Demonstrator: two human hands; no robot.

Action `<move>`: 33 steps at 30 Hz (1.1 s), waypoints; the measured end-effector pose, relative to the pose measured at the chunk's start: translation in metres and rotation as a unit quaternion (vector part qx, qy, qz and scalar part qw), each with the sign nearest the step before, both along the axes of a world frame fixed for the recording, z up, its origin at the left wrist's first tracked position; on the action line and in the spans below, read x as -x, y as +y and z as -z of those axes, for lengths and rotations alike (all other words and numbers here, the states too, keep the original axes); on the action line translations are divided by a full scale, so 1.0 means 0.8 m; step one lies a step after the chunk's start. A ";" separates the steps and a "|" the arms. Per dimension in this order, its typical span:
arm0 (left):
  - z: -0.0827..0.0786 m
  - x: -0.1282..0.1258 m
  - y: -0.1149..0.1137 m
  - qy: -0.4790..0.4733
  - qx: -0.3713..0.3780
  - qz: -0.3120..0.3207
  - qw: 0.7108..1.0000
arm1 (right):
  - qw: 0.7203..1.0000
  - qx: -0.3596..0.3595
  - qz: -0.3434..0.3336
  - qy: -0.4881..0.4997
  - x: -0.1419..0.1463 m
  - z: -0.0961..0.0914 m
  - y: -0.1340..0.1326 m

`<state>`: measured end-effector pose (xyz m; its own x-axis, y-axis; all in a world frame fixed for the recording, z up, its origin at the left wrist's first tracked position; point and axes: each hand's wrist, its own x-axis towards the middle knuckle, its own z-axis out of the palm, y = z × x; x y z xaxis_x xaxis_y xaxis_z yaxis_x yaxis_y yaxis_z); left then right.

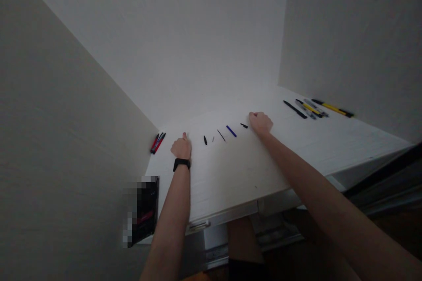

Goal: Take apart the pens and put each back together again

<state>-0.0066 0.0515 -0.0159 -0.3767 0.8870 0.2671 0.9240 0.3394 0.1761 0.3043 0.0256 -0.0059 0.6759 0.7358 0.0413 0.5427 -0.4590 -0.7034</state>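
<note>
"What is the biggest thing here?"

"A white table [227,180] in a corner, with pale walls [204,39] behind it."

"Where are the hands?"

"Both rest on the table, well apart. The left hand [181,148] wears a black band [181,164]. The right hand [260,123] is farther along."

"Are the grips open?"

"Both look curled, but I cannot tell if they hold anything."

"What lies between them?"

"Five small pen parts, in a row from hand to hand. A black cap [205,140] is nearer the left hand. A short black piece [244,125] is just beside the right hand. A blue stick [231,131] lies slanted between them."

"Anything else?"

"About three pens [158,142] lie at the far left corner, and about five pens [316,107] lie at the far right."
</note>
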 end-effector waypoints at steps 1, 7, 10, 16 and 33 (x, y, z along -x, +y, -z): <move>0.002 0.001 0.002 0.017 0.001 0.008 1.000 | 1.000 -0.004 -0.001 -0.001 -0.001 0.001 0.001; 0.011 0.003 0.007 0.061 0.009 0.037 0.997 | 1.000 -0.012 -0.007 0.000 -0.004 0.003 0.001; 0.011 0.000 0.007 0.074 0.009 0.043 0.996 | 1.000 -0.013 -0.003 0.002 -0.002 0.001 0.001; 0.008 -0.005 0.004 0.077 0.011 0.043 0.996 | 1.000 -0.018 0.003 -0.009 0.005 -0.004 -0.002; -0.011 -0.042 -0.014 0.037 -0.097 0.231 0.967 | 0.935 -0.100 -0.197 -0.278 0.035 0.004 -0.013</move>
